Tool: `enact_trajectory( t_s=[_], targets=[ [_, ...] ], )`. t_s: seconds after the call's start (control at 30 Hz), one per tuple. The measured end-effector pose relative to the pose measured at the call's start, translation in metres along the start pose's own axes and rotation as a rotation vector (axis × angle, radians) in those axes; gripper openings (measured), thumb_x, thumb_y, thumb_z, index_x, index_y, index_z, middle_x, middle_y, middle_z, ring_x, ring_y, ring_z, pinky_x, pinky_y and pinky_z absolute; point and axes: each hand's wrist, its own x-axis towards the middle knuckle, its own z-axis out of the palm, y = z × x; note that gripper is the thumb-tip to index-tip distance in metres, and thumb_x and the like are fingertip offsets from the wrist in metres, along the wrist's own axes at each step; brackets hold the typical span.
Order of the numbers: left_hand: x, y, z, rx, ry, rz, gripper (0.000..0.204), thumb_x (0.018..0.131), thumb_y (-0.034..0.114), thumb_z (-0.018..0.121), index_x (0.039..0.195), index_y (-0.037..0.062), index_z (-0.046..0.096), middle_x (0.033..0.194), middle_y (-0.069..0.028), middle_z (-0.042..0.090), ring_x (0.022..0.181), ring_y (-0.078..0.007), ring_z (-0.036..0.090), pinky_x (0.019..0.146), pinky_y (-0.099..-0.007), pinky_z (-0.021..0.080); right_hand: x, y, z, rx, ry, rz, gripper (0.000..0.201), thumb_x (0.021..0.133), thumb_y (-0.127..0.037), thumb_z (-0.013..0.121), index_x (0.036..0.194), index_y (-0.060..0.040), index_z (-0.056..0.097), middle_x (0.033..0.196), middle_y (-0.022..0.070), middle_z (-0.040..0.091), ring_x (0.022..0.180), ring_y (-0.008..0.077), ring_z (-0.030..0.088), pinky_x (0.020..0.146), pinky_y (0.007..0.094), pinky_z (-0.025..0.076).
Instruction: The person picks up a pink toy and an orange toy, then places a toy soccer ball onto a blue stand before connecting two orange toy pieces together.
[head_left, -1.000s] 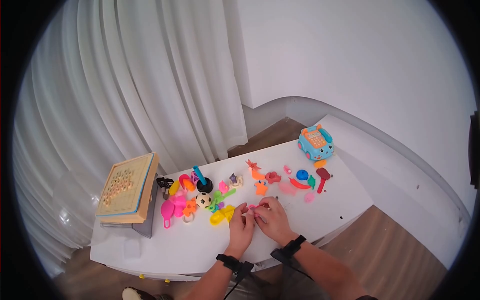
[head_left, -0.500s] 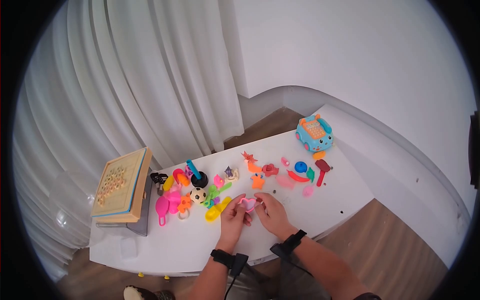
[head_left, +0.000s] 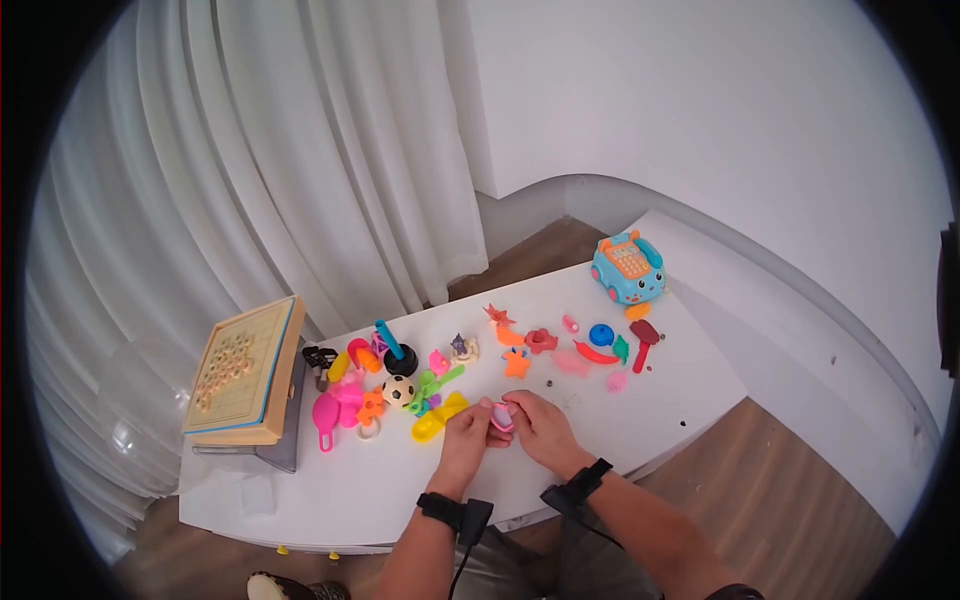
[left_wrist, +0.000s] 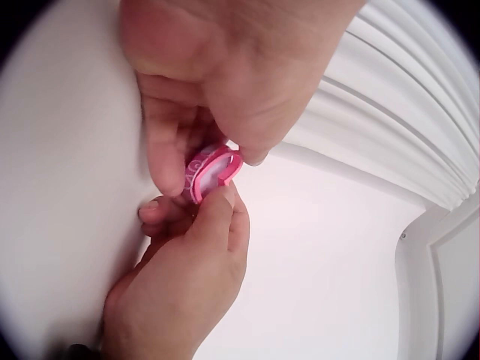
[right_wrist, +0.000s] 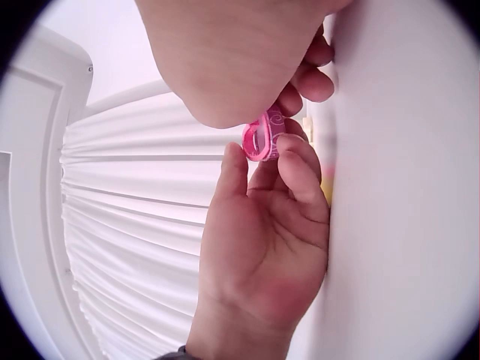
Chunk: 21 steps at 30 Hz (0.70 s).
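Observation:
Just over the front of the white table, both hands hold a small pink toy [head_left: 502,418]. It has a raised pink rim, a pale inside and a side band with white swirls, clear in the left wrist view. My left hand [head_left: 465,440] grips it from the left, thumb on its edge and fingers under and behind it. From the other side my right hand [head_left: 545,430] pinches the rim between thumb and fingers. A yellow toy scoop [head_left: 430,425] lies beside the left hand.
A soccer ball [head_left: 398,390], pink paddle [head_left: 325,415] and other small toys lie to the left. At far left stands a board-game box [head_left: 240,370]. Farther right are an orange star [head_left: 515,362], a red toy hammer [head_left: 645,340] and a blue toy telephone [head_left: 628,270].
Half a second ago the pink toy showed a heart-shaped outline between the hands. It has since tilted and looks narrower, and the hands have come closer together around it.

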Motion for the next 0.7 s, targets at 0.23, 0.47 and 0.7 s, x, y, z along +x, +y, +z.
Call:
enact_trajectory(
  t_s=[0.23,0.47,0.7],
  targets=[
    [0.003,-0.002,-0.002,0.004,-0.056,-0.1,0.054,0.112,0.051,0.048,0.101,0.0027,0.069,0.082,-0.01,0.072,0.073,-0.0182,0.073,0.068,-0.0293,0.061,0.0,0.0,-0.004,0.042,-0.024,-0.017,0.02,0.106,-0.01,0.055,0.121,-0.0039,0.065,0.112,0.0191,0.07,0.097,0.037,0.07,0.082,0.0435,0.056],
    [0.005,-0.014,0.001,0.041,-0.028,-0.02,0.051,0.115,0.044,0.044,0.101,0.0003,0.066,0.079,-0.0099,0.07,0.066,-0.0172,0.071,0.062,-0.0284,0.06,0.0,-0.008,-0.008,0.005,-0.094,0.103,0.025,0.105,-0.016,0.051,0.125,-0.0065,0.062,0.108,0.0188,0.073,0.099,0.0399,0.071,0.086,0.0475,0.056],
    [0.001,-0.01,0.01,0.091,-0.041,-0.008,0.065,0.115,0.053,0.031,0.094,0.0021,0.065,0.073,-0.0084,0.069,0.06,-0.0161,0.068,0.057,-0.0269,0.056,-0.001,-0.001,-0.005,-0.005,-0.076,0.141,0.028,0.111,-0.028,0.047,0.126,-0.0077,0.06,0.101,0.0217,0.073,0.093,0.0437,0.071,0.081,0.0503,0.056]
  ],
)
